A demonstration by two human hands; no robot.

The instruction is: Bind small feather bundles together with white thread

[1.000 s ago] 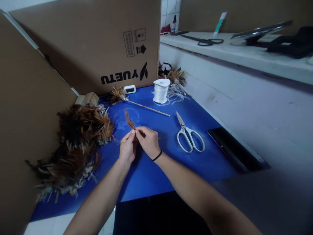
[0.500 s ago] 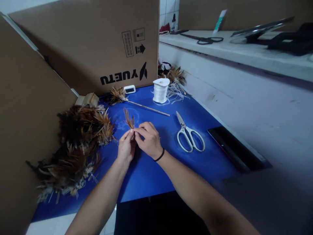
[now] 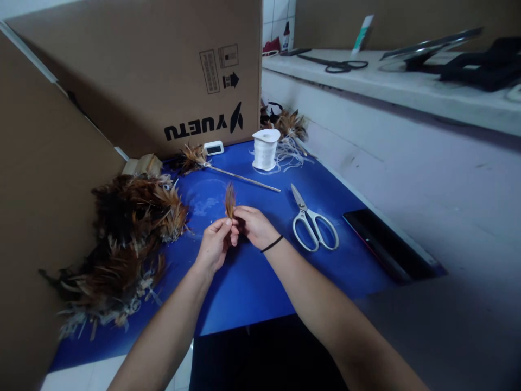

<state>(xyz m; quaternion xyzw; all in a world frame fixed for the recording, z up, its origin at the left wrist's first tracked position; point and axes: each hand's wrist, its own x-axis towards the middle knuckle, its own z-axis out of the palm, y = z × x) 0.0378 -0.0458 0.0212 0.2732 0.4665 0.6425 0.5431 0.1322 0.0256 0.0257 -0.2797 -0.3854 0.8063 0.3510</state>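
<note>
My left hand point(image 3: 214, 245) and my right hand point(image 3: 255, 226) meet over the blue mat point(image 3: 252, 277), both pinched on the base of a small brown feather tuft point(image 3: 230, 199) that stands nearly upright above my fingers. A black band circles my right wrist. To the left lies a big pile of brown and black feathers point(image 3: 126, 233). Behind my hands rests a thin stick with feathers at one end point(image 3: 228, 174). White-handled scissors point(image 3: 311, 220) lie to the right of my right hand.
A white spool of thread point(image 3: 264, 149) with loose strands stands at the back, by a small white device point(image 3: 214, 147). Cardboard boxes point(image 3: 142, 70) wall the left and rear. A dark phone point(image 3: 386, 247) lies at the mat's right edge. A raised ledge point(image 3: 391, 92) holds black scissors.
My hands moved slightly right and forward. The feather tuft has turned from leaning left to nearly upright, and my right hand has tucked closer behind it.
</note>
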